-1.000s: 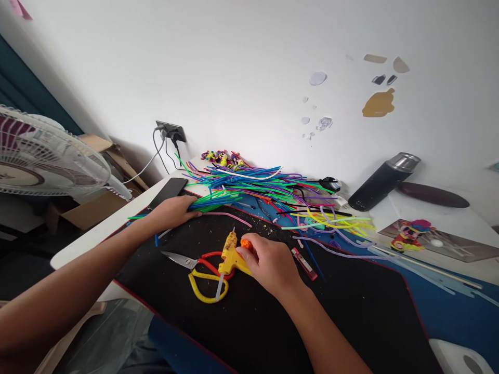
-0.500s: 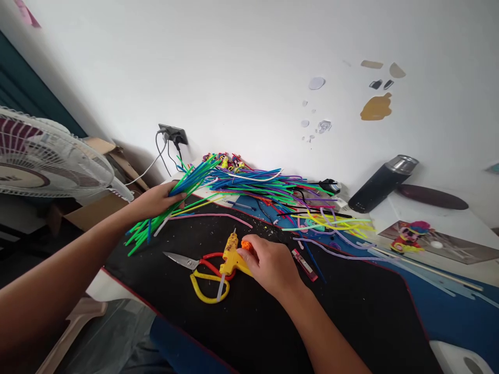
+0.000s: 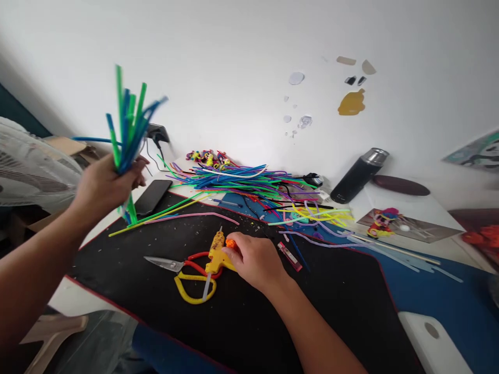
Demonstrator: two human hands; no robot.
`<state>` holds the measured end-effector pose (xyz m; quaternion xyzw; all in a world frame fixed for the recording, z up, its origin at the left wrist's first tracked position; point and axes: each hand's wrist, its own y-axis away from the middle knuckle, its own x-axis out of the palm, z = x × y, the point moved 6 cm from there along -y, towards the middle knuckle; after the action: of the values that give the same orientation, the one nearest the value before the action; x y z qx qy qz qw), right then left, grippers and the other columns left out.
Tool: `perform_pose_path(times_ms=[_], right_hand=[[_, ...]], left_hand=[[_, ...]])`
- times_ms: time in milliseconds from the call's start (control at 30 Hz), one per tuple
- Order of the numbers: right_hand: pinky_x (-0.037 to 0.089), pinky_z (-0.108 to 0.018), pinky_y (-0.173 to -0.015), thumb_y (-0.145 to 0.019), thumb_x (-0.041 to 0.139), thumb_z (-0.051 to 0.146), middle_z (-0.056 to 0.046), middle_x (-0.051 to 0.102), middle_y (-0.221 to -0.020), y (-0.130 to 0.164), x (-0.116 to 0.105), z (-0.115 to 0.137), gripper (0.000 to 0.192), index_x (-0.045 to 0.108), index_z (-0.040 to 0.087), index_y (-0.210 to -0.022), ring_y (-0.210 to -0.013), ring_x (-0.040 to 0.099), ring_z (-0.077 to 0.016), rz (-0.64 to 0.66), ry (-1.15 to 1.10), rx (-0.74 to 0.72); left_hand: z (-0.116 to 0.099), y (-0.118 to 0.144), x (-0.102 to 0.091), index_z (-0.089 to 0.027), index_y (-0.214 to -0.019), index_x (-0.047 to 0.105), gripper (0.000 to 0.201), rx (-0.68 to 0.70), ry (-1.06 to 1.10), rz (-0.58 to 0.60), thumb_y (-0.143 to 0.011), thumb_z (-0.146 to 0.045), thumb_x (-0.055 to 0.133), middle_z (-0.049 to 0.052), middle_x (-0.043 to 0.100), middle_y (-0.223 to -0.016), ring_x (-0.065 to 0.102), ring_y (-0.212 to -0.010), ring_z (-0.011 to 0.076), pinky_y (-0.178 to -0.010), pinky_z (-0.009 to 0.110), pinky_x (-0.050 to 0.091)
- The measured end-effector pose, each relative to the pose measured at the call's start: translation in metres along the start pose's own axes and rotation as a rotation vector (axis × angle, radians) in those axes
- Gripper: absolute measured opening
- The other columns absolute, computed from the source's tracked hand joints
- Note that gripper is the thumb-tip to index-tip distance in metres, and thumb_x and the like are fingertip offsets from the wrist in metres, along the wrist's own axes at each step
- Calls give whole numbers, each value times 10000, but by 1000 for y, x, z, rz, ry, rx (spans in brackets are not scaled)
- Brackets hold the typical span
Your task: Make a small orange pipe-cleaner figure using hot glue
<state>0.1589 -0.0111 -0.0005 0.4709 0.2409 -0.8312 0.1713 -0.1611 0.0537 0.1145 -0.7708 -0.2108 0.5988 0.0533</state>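
Observation:
My left hand is raised at the left, wrapped round a bundle of green and blue pipe cleaners that stands nearly upright. My right hand rests low over the black mat, thumb and fingers closed on a small orange fuzzy piece. Just left of it, partly under the fingers, lies a yellow glue gun with a clear glue stick out of its back. Beneath the gun are scissors with one red and one yellow handle, blades pointing left.
A heap of coloured pipe cleaners lies along the wall, small figures behind it. To the right stand a tilted black flask and a figure. A phone and a fan are at the left.
My left hand has lifted the green and blue bundle up and left, turning it upright; a dark phone now shows behind. My right hand keeps its place by the glue gun. The view has shifted right.

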Motion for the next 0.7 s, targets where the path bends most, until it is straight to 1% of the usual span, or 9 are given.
perform_pose_path(times_ms=[33, 100, 167, 267, 300, 367, 500, 567, 700], right_hand=[[356, -285, -612, -1055, 672, 361, -31, 837, -965, 0, 0, 0, 151, 699, 220, -1100, -811, 790, -204, 1, 2, 3], [362, -281, -608, -1056, 672, 359, -32, 837, -974, -1, -1, 1, 148, 695, 216, -1088, -824, 794, -203, 4, 4, 0], [368, -281, -607, -1061, 667, 359, -31, 836, -978, -1, -2, 2, 153, 691, 210, -1082, -842, 799, -203, 1, 3, -8], [383, -284, -621, -1069, 661, 376, -33, 840, -1007, -2, -5, 4, 177, 690, 207, -1113, -874, 804, -206, -5, 7, -18], [388, -285, -625, -1070, 661, 386, -36, 842, -1016, -2, -7, 4, 188, 691, 208, -1123, -882, 805, -209, -4, 13, -18], [392, -287, -626, -1074, 654, 406, -43, 843, -1021, -3, -9, 4, 209, 693, 208, -1130, -887, 805, -215, 7, 28, -14], [405, -293, -622, -1087, 620, 454, -52, 841, -1028, -3, -9, 4, 285, 692, 193, -1176, -892, 806, -227, 35, 55, -20], [420, -295, -623, -1094, 599, 478, -57, 838, -1045, -4, -7, 4, 323, 689, 185, -1193, -911, 807, -234, 43, 61, -29], [454, -300, -618, -1101, 571, 495, -63, 835, -1058, -5, -6, 4, 353, 681, 176, -1207, -924, 811, -248, 52, 81, -33]], left_hand=[[-8, 0, -6, -202, -1088, 680, 455, 12, 9, -51, -1036, -524, 362, 5, 733, -814, 704, -781, 196, -734, 260, 509], [-26, -3, -4, -223, -1085, 690, 413, 60, -53, -11, -1002, -531, 427, 6, 707, -769, 711, -780, 239, -715, 283, 489], [-53, -5, 14, -228, -1165, 684, 398, 198, -210, 134, -972, -489, 454, 35, 735, -820, 724, -829, 301, -706, 314, 484], [-96, -4, 50, -209, -1279, 649, 412, 432, -313, 283, -952, -362, 451, 107, 795, -1075, 744, -975, 362, -780, 361, 514], [-109, -4, 62, -211, -1329, 629, 436, 492, -299, 317, -962, -347, 439, 122, 791, -1154, 744, -1027, 371, -814, 376, 524], [-132, -7, 82, -223, -1368, 608, 458, 536, -250, 353, -966, -381, 456, 132, 782, -1210, 736, -1082, 385, -854, 399, 539], [-174, -15, 119, -229, -1270, 638, 395, 674, -30, 562, -977, -432, 469, 109, 772, -1211, 723, -1071, 318, -906, 366, 544], [-190, -23, 129, -201, -1257, 638, 434, 707, 47, 626, -965, -485, 485, 123, 754, -1248, 705, -1095, 312, -942, 369, 538], [-215, -37, 141, -175, -1323, 608, 627, 728, 35, 650, -925, -652, 522, 155, 735, -1275, 696, -1103, 335, -926, 384, 528]])
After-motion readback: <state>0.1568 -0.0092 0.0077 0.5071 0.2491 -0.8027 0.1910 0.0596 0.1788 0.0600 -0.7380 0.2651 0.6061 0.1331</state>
